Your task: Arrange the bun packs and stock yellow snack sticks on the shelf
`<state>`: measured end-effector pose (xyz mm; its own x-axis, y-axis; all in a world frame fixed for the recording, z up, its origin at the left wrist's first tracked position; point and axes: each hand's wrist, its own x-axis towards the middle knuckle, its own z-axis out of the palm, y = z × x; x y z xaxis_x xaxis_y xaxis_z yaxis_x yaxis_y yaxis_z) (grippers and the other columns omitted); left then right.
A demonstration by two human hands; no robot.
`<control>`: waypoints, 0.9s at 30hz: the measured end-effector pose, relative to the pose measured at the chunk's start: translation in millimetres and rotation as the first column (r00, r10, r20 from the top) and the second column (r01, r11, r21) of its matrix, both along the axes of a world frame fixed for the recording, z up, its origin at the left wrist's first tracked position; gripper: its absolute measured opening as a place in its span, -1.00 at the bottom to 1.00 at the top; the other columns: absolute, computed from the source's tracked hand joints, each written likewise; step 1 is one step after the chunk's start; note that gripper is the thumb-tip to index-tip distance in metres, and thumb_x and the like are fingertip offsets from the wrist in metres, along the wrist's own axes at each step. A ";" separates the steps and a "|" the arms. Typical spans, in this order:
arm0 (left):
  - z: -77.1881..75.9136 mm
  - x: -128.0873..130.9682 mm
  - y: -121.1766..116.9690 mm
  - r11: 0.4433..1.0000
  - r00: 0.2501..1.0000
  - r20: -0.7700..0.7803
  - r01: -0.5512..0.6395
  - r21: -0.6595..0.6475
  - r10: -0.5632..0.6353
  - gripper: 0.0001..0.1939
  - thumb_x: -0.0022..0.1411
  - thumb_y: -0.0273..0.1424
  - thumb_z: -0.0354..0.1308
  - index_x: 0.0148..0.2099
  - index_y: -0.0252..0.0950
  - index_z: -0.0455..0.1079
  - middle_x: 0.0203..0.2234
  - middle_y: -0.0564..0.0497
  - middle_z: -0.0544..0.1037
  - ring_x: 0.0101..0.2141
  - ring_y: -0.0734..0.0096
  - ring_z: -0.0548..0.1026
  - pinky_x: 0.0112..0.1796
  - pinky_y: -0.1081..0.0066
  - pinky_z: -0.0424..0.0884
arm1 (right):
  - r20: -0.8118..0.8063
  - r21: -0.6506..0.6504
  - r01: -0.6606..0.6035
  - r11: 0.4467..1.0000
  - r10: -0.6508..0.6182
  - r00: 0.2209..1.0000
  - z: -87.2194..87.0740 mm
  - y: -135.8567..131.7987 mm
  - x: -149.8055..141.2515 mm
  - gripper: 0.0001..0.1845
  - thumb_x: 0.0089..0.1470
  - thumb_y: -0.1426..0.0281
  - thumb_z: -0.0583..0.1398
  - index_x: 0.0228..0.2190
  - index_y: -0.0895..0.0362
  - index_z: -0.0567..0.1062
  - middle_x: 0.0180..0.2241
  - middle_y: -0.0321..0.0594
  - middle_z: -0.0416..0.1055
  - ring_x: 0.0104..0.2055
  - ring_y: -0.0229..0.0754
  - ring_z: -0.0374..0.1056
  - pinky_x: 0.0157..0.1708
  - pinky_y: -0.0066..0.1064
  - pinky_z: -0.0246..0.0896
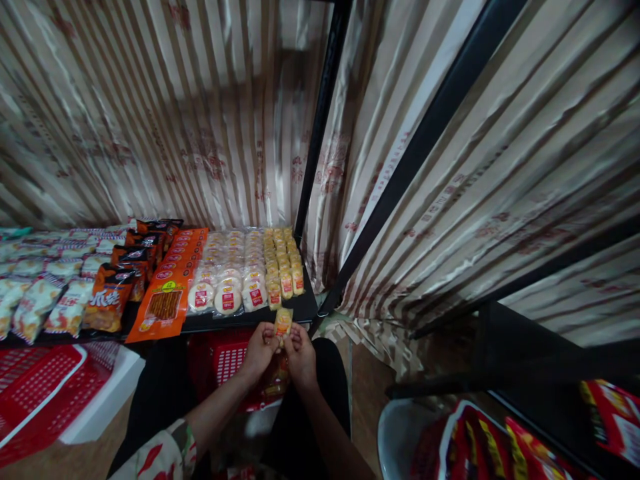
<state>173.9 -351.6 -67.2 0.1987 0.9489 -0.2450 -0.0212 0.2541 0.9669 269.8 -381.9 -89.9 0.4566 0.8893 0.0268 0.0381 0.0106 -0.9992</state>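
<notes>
Between the fingertips of my left hand and my right hand is a small yellow-wrapped snack packet with a red label. Both hands are closed on it, just off the front edge of the black shelf. Rows of matching yellow packets stand on the shelf's right end, directly beyond my hands. Left of them are rows of round white rice crackers in clear wrappers. Below my hands, between my legs, more yellow-wrapped packets show in a red basket, partly hidden by my forearms.
Farther left on the shelf are flat orange snack bags, black-and-orange bags and white snack bags. Another red basket stands at lower left. Black metal posts rise before pleated curtains. A pale tub with red packages sits at lower right.
</notes>
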 end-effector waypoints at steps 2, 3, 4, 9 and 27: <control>2.9 2.7 5.0 0.997 0.990 -0.138 0.016 0.081 -0.005 -0.86 -0.02 -0.51 0.02 -0.33 -0.31 0.31 -0.48 0.08 0.43 -0.46 0.52 0.39 -0.41 0.50 0.35 | 0.051 0.007 0.020 1.000 -0.020 0.999 0.9 5.3 6.0 -0.72 -0.03 0.28 0.12 -0.24 0.10 0.38 -0.27 -0.17 0.48 -0.27 -0.18 0.43 -0.22 -0.32 0.36; 5.1 3.4 7.7 0.990 0.972 -0.234 0.025 0.136 0.007 -0.83 -0.01 -0.53 0.01 -0.31 -0.31 0.35 -0.46 0.07 0.43 -0.43 0.50 0.40 -0.36 0.48 0.35 | 0.085 0.009 0.032 0.999 -0.033 0.996 0.7 8.2 9.0 -0.72 -0.02 0.28 0.11 -0.23 0.11 0.38 -0.26 -0.17 0.47 -0.26 -0.18 0.43 -0.21 -0.32 0.35; 7.7 3.9 10.4 0.981 0.943 -0.333 0.039 0.188 0.027 -0.79 0.00 -0.54 0.01 -0.28 -0.30 0.39 -0.45 0.06 0.43 -0.39 0.48 0.40 -0.30 0.46 0.34 | 0.124 0.009 0.042 0.999 -0.043 0.991 0.3 11.3 11.8 -0.70 -0.01 0.27 0.10 -0.22 0.11 0.38 -0.25 -0.16 0.47 -0.25 -0.18 0.42 -0.20 -0.32 0.34; 21.6 9.8 23.0 0.966 0.815 -0.578 0.112 0.235 0.046 -0.70 0.12 -0.49 -0.04 -0.14 -0.31 0.44 -0.32 -0.05 0.46 -0.26 0.40 0.41 -0.14 0.41 0.29 | 0.252 0.028 0.064 0.998 -0.069 0.965 0.9 24.7 20.4 -0.66 0.01 0.28 0.08 -0.16 0.13 0.40 -0.24 -0.14 0.45 -0.26 -0.17 0.41 -0.21 -0.31 0.33; 27.2 26.9 29.7 0.951 0.811 -0.583 0.131 0.281 0.060 -0.65 0.12 -0.48 -0.06 -0.06 -0.33 0.40 -0.17 -0.10 0.49 -0.11 0.33 0.40 -0.01 0.36 0.23 | 0.401 0.039 0.108 0.993 -0.115 0.909 3.1 42.4 18.6 -0.51 0.00 0.32 0.08 -0.01 0.19 0.30 -0.07 0.02 0.31 -0.14 -0.07 0.34 -0.08 -0.17 0.25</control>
<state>200.8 -321.9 -40.0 0.1457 0.9887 -0.0360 0.5681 -0.0539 0.8212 288.4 -339.5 -86.8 0.5004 0.8312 0.2423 0.4379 -0.0016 -0.8990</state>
